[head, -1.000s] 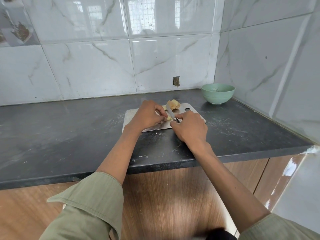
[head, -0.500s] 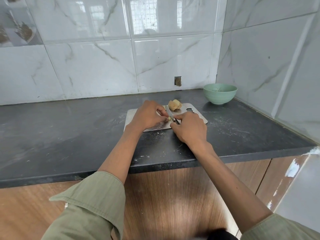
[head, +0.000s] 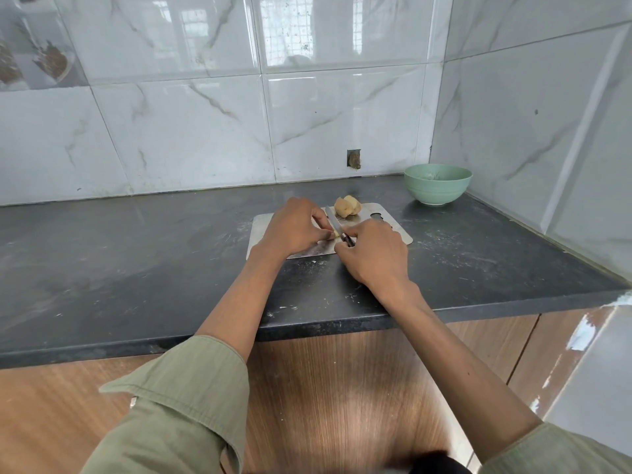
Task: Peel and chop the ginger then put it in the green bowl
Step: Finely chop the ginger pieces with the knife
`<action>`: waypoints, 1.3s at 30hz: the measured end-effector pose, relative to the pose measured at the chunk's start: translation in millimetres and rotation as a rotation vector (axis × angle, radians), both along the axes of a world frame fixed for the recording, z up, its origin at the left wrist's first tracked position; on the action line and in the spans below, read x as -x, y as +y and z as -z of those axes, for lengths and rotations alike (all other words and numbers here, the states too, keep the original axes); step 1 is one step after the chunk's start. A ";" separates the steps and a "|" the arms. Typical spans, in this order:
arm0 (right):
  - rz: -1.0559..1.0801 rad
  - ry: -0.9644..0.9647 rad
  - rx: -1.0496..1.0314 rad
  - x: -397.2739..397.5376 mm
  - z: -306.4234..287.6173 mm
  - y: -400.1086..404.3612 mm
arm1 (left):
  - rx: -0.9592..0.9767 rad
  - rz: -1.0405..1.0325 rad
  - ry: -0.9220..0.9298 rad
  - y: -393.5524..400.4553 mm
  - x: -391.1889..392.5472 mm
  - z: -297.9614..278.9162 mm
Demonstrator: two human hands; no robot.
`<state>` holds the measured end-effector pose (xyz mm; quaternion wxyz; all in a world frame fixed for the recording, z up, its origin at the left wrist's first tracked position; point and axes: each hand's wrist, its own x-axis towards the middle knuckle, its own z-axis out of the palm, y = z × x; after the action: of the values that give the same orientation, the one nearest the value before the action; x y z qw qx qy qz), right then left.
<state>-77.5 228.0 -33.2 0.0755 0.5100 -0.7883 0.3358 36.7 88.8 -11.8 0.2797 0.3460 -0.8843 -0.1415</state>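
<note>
- Small ginger piece (head: 337, 235) lies on the metal cutting board (head: 398, 230), pinned under the fingertips of the left hand (head: 294, 229); only a pale sliver of it shows between the two hands.
- Larger ginger chunk (head: 347, 206), partly peeled, sits at the far edge of the board, just beyond the knife tip, apart from both hands.
- Knife (head: 332, 218): blade points away from the person, angled toward the far left, edge down at the small piece.
- Right hand (head: 374, 256) is curled round the knife handle, forefinger stretched forward along the top; the handle is mostly hidden in the grip.
- Left hand is arched, fingers curled down onto the small piece, knuckles just beside the blade.
- Green bowl (head: 437, 184) stands upright on the dark surface (head: 136, 254), in the far right corner near the tiled wall (head: 205, 124), well apart from the board. What it holds I cannot tell.
- Surface shows pale scuffs and specks around the board.
- Olive sleeves (head: 191, 398) are rolled up past both forearms; wood-grain cabinet fronts (head: 325, 388) run below the surface edge.
</note>
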 end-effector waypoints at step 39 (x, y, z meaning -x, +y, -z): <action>-0.053 0.151 0.023 -5.0 -2.7 1.5 | -0.076 -0.032 0.077 -0.2 -1.3 1.8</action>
<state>-72.5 229.5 -30.5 0.1315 0.5536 -0.7627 0.3074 38.0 88.6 -13.6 0.3026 0.3645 -0.8613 -0.1837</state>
